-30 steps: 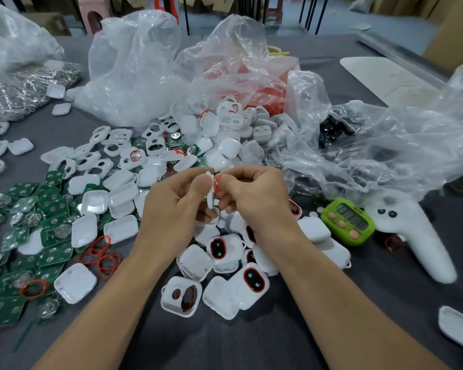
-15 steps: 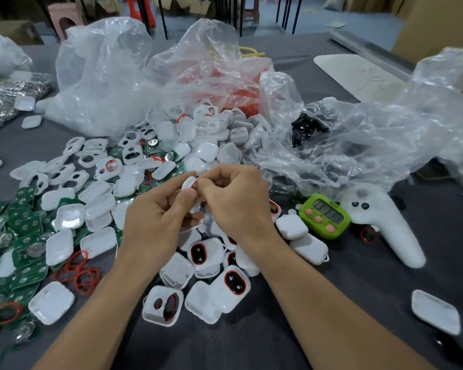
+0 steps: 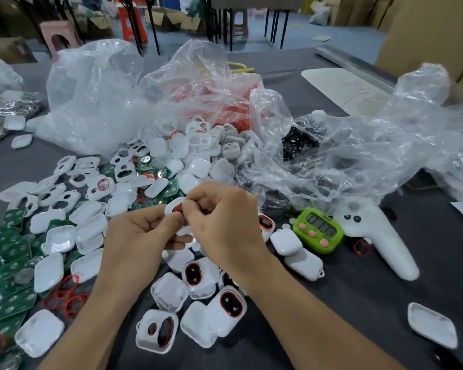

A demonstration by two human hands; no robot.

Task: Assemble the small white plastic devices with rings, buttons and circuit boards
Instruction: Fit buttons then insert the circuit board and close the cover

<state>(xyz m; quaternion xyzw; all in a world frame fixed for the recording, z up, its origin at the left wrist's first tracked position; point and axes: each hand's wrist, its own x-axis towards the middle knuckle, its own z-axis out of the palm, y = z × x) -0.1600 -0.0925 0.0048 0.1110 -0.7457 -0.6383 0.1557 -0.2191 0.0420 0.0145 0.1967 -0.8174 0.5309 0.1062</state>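
Both hands meet above the middle of the worktop (image 3: 332, 303). The left hand (image 3: 139, 236) has its fingers (image 3: 169, 222) curled in, thumb and forefinger pinching a small white shell (image 3: 171, 205) by its lower edge. The right hand (image 3: 225, 222) is bent tight as well, and its fingers (image 3: 198, 204) pinch a red ring (image 3: 178, 207) where it sits against the shell's face. How far the ring is seated cannot be told, since the fingertips cover most of it. Directly below the fingers lies a cluster of white pieces already fitted with red rings and black buttons (image 3: 229, 305), along with an open shell (image 3: 157, 331) lying on its side. Beyond the fingers a heap of empty shells (image 3: 203, 148) spills out of crumpled clear bags (image 3: 91, 97). Out past the left hand's fingers, green circuit boards (image 3: 11, 249) and loose red rings (image 3: 67, 297) are scattered among white lids. Out past the right hand's fingers stand a green timer (image 3: 318, 231) and, just beside it, a white controller (image 3: 380, 236).
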